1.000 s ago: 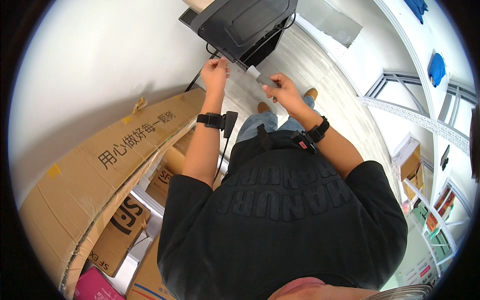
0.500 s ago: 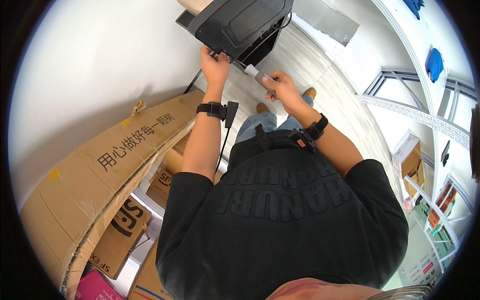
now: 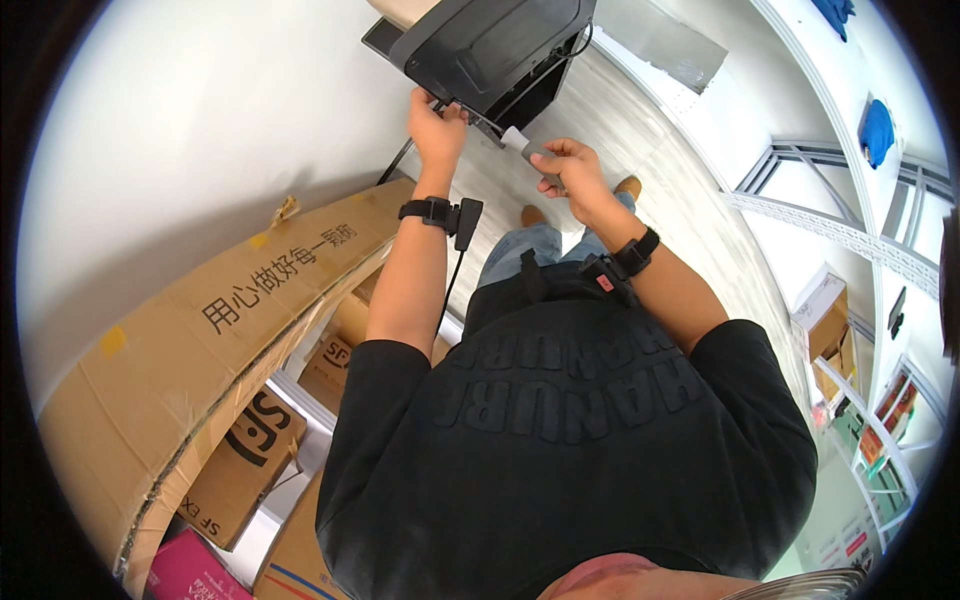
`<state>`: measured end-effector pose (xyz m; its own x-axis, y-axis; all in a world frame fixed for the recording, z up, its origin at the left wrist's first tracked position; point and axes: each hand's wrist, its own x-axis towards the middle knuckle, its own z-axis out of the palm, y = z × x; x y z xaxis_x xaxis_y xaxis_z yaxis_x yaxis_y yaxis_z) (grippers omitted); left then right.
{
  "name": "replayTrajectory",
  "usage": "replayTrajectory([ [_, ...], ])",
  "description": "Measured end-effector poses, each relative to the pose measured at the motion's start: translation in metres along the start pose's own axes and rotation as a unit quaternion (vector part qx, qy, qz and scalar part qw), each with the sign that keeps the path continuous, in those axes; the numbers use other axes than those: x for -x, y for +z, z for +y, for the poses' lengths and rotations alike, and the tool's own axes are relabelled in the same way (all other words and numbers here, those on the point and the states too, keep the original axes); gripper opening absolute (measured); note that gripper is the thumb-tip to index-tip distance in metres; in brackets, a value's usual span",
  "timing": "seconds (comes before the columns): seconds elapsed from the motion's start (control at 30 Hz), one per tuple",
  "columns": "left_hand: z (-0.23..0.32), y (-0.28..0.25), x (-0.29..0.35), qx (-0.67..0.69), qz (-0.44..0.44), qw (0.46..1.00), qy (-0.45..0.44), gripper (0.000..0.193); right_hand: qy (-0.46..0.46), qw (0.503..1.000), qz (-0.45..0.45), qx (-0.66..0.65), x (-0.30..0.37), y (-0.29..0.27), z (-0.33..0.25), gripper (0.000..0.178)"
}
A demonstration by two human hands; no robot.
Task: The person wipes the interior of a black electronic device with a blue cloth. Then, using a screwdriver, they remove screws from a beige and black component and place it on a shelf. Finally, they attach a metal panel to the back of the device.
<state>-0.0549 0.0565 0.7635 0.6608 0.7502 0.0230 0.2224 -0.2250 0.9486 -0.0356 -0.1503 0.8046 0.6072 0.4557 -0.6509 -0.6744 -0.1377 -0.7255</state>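
Observation:
The black casing of a machine stands at the top of the view, its lower edge toward me. My left hand is raised to that edge, fingers curled against it; what they pinch there is hidden. In my right hand is a screwdriver with a grey handle and a white collar, held between thumb and fingers. Its thin shaft points up and left to the casing's edge, close by my left fingertips. Where the tip sits is too small to make out.
A long cardboard box runs along the white wall on my left, above several smaller cartons. White shelving frames stand at right, with a blue cloth by them. A black cable loop hangs beside the casing.
The whole view has shifted slightly, so the casing and both hands appear a little farther right. My right fingers have changed their hold on the screwdriver handle. My left hand stays at the edge.

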Motion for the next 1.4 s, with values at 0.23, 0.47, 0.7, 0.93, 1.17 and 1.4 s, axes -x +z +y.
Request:
replayTrajectory([
  [0.23,-0.002,-0.005,-0.001,-0.022,-0.007,1.0,-0.009,0.023,0.028,0.999,-0.017,-0.016,-0.001,0.001,0.001,0.036],
  [0.47,0.001,-0.004,-0.001,0.007,-0.016,1.0,-0.02,0.022,-0.053,0.994,0.02,0.098,0.005,0.01,-0.001,0.032],
  [0.7,-0.004,-0.003,-0.002,0.011,-0.013,0.999,-0.029,0.025,-0.003,0.999,-0.025,0.021,-0.007,0.004,0.004,0.029],
  [0.93,-0.011,-0.002,0.003,-0.015,-0.015,1.0,0.001,0.027,-0.015,0.998,-0.016,0.061,0.003,0.01,-0.002,0.026],
  [1.17,-0.014,0.005,0.005,-0.013,0.013,1.0,0.018,0.026,-0.012,0.997,-0.04,0.071,-0.006,-0.001,-0.001,0.032],
  [1.4,-0.002,0.005,0.007,-0.006,0.008,1.0,-0.003,0.03,-0.014,0.996,-0.053,0.072,0.002,-0.006,-0.005,0.029],
])
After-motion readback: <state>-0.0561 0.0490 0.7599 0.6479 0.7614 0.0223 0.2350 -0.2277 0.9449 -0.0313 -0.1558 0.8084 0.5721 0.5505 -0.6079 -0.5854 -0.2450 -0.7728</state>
